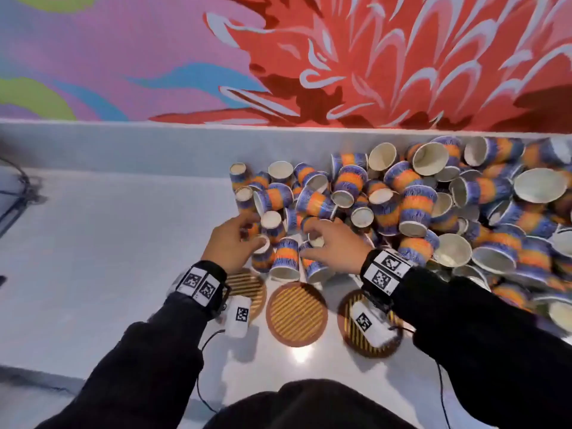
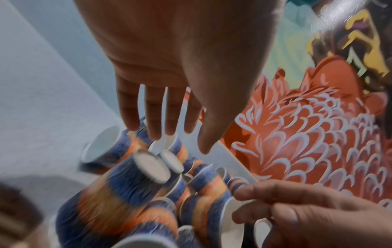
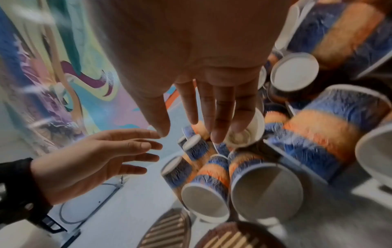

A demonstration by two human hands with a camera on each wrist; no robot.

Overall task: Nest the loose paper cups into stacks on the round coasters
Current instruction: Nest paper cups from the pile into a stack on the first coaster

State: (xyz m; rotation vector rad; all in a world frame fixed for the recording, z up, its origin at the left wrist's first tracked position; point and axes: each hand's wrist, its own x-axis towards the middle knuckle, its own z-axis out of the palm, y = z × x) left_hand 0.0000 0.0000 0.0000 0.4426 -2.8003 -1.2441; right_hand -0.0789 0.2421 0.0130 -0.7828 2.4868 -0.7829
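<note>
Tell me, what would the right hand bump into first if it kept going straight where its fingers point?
Probably the right hand would meet an open blue-and-orange striped paper cup just under its fingertips; depth is blurry.

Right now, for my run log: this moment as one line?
stage: reaching | left hand: open, over cups | right hand: open, over cups | coasters: no stacks

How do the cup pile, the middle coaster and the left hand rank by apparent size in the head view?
1. Cup pile, by far the largest.
2. Middle coaster and left hand: they look alike, and the hand sits higher, nearer the camera, so no ranking.
</note>
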